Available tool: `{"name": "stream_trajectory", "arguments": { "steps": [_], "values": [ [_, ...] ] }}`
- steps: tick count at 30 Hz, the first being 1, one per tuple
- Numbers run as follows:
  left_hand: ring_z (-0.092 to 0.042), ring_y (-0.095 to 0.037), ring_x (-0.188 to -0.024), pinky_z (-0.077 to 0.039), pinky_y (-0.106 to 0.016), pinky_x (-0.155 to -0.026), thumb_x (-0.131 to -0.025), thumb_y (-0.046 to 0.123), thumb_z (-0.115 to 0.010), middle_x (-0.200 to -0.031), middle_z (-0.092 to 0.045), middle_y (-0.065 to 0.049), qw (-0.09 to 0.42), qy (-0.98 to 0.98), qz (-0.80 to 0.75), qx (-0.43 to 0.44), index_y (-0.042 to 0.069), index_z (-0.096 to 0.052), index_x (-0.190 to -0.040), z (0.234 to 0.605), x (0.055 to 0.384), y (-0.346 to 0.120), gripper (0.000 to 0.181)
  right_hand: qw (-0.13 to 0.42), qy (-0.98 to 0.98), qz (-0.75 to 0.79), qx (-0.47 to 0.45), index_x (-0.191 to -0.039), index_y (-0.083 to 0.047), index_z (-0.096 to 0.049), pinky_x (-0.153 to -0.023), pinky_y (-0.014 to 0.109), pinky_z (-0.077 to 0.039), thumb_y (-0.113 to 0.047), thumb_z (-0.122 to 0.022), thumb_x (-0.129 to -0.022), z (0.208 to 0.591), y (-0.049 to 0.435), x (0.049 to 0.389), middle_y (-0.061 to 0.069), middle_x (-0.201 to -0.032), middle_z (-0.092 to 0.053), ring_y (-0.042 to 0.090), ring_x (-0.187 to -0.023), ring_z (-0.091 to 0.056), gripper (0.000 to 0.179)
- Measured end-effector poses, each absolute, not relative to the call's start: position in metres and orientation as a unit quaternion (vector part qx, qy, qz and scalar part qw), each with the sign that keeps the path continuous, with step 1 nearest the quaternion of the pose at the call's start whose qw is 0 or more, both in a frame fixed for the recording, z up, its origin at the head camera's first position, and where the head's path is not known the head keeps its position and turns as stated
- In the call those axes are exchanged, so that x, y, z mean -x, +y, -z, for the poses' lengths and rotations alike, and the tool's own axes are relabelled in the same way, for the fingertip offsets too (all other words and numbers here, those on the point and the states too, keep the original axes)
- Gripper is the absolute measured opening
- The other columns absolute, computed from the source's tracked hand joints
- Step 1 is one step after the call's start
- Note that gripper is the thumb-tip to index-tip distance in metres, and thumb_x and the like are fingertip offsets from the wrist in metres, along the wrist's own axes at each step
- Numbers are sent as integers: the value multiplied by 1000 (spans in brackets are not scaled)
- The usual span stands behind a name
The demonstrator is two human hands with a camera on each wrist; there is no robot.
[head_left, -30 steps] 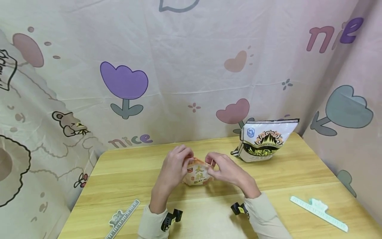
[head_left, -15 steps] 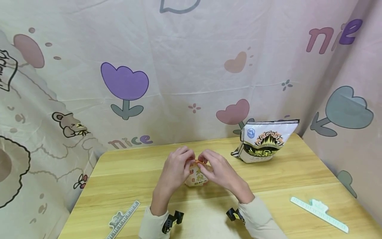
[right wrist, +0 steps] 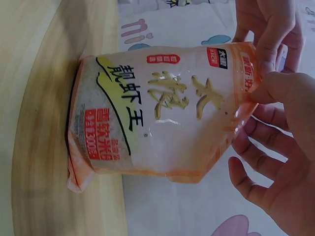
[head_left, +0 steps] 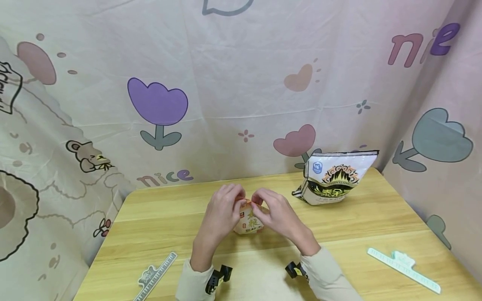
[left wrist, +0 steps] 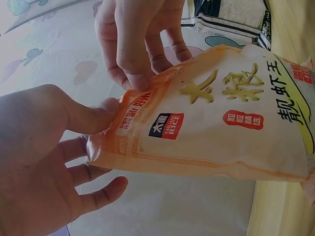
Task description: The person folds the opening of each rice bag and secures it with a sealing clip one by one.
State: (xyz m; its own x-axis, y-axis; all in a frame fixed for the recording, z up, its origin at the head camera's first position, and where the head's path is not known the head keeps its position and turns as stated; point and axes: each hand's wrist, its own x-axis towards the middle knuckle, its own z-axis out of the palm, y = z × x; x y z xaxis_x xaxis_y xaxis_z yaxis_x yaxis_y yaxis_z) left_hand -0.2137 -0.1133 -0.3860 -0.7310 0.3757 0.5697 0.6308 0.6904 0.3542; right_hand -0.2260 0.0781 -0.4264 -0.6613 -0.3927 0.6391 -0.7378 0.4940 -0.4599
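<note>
A small orange and cream rice bag stands upright on the wooden table between both hands. My left hand pinches its top edge near the left corner, thumb on the printed front and fingers behind. Close beside it, my right hand pinches the same top edge. The left wrist view shows the bag with the left thumb pressed at its orange top strip. In the right wrist view the bag's base rests on the wood, and its top narrows toward the fingers.
A larger white and black rice bag stands at the back right. A grey ruler-like clip lies at front left, a mint green one at front right. A patterned curtain hangs behind the table.
My right hand has moved left along the bag's top edge, toward my left hand, and now pinches the edge nearer its middle. My left hand has barely moved.
</note>
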Motion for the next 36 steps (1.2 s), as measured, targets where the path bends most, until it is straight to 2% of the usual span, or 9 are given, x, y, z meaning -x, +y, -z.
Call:
{"name": "stream_trajectory", "arguments": {
  "steps": [6, 12, 16, 20, 25, 30, 36],
  "values": [
    [-55, -20, -80, -49, -35, -70, -90, 0, -77, -85, -62, 0, 236, -890, 263, 287, 11, -64, -86, 386, 212, -112, 17, 239, -839, -356, -336, -92, -14, -65, -69, 21, -53, -4, -70, -87, 427, 80, 227, -7, -87, -63, 8, -78, -61, 12],
    [-54, -20, -79, -48, -34, -69, -91, 2, -75, -85, -61, 1, 243, -888, 262, 290, 12, -64, -87, 387, 213, -112, 16, 222, -852, -341, -328, -92, -14, -65, -66, 28, -56, -6, -70, -87, 427, 84, 227, -7, -85, -62, 9, -75, -60, 11],
    [-53, -19, -79, -47, -34, -69, -92, 2, -74, -85, -61, 2, 241, -889, 261, 289, 13, -64, -88, 388, 214, -112, 16, 199, -868, -329, -316, -89, -16, -63, -62, 24, -52, -7, -72, -84, 428, 89, 228, -10, -82, -59, 9, -71, -58, 14],
    [-53, -18, -80, -47, -34, -70, -92, 2, -74, -86, -61, 2, 239, -890, 261, 289, 13, -64, -88, 388, 214, -113, 16, 177, -877, -323, -310, -85, -18, -60, -59, 22, -49, -7, -72, -81, 429, 95, 230, -11, -80, -57, 15, -68, -60, 17],
    [-52, -18, -79, -47, -34, -70, -92, 2, -74, -85, -60, 2, 237, -890, 261, 288, 13, -63, -88, 387, 214, -113, 16, 138, -884, -327, -304, -84, -17, -62, -62, 23, -51, -8, -69, -80, 429, 101, 232, -8, -81, -62, 15, -71, -62, 12],
    [-52, -18, -80, -47, -35, -71, -92, 2, -75, -86, -59, 2, 240, -890, 261, 286, 14, -64, -89, 387, 215, -112, 17, 99, -892, -334, -287, -82, -19, -61, -64, 26, -53, -7, -70, -78, 427, 106, 232, -8, -79, -63, 17, -73, -64, 16],
    [-55, -20, -83, -47, -37, -72, -92, 4, -74, -88, -61, 3, 241, -894, 256, 278, 15, -64, -89, 388, 215, -112, 16, 75, -911, -304, -267, -80, -21, -61, -60, 24, -49, -8, -73, -77, 428, 112, 232, -14, -75, -58, 8, -67, -56, 18]
  ]
}}
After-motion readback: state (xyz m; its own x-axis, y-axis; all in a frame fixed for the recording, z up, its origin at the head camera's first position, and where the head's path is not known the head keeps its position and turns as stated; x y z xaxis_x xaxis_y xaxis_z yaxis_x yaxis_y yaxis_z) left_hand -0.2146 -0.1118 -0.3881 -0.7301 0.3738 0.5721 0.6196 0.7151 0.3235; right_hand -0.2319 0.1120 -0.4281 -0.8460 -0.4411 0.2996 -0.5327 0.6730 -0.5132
